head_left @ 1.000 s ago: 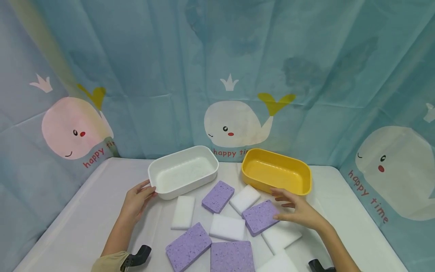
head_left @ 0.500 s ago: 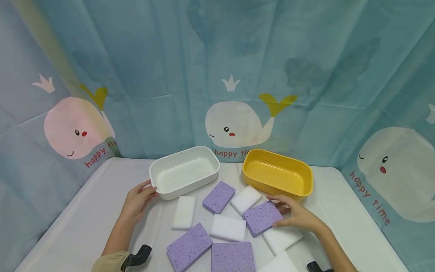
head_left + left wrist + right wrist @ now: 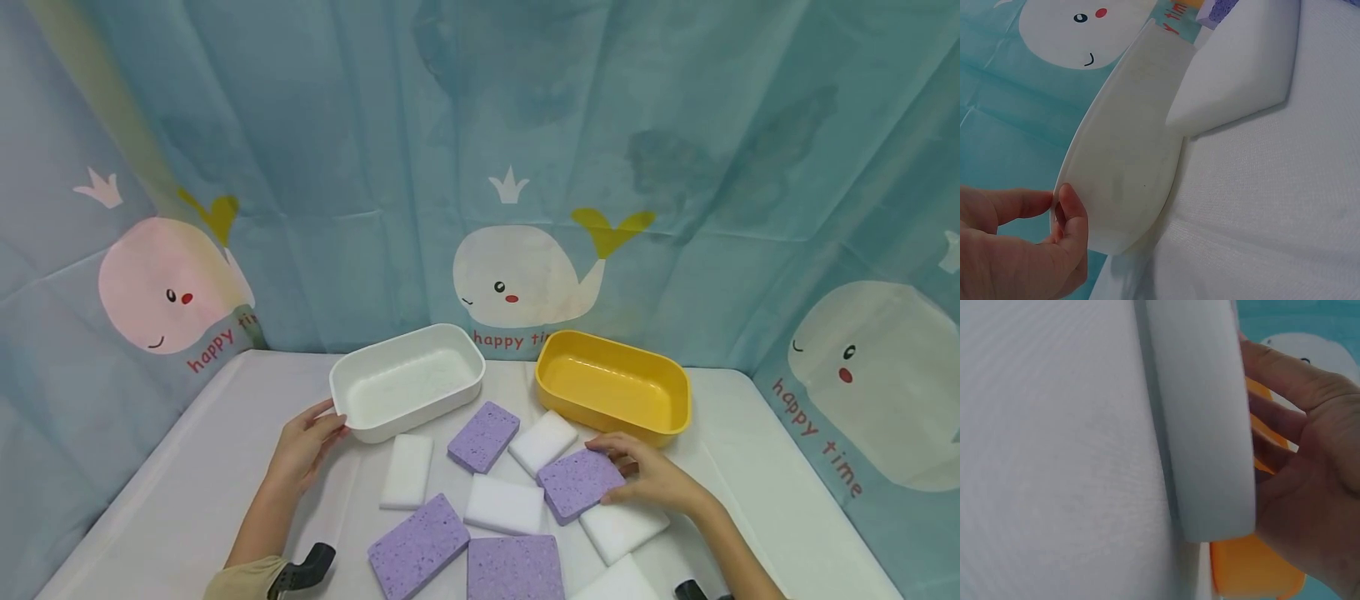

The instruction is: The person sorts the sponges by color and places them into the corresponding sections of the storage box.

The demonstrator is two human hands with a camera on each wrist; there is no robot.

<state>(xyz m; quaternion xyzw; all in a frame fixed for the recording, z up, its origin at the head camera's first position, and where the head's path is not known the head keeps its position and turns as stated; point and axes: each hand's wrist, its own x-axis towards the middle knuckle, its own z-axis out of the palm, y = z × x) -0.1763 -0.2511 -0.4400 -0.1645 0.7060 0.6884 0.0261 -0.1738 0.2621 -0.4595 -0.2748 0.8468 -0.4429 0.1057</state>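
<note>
My left hand (image 3: 303, 446) pinches the near-left rim of a white tub (image 3: 427, 415), which stands on the table. In the left wrist view, thumb and finger meet over the rim of this tub (image 3: 1122, 137). My right hand (image 3: 648, 475) grips a purple sponge (image 3: 573, 485) by its right end, thumb at the near corner and fingers at the far one. That sponge lies low among the others, close to a white sponge (image 3: 624, 533). From the right wrist, a white sponge (image 3: 1210, 425) hides the fingertips and the purple sponge.
A yellow tub (image 3: 573, 407) stands at the back right, behind my right hand. Several more purple and white sponges lie in the middle and front, including a purple one (image 3: 483, 437) and a white one (image 3: 407, 471). A patterned curtain (image 3: 337, 275) hangs behind the table.
My right hand has come down and left a little, and its fingers have closed around the purple sponge's right end. The left hand stays on the white tub's rim.
</note>
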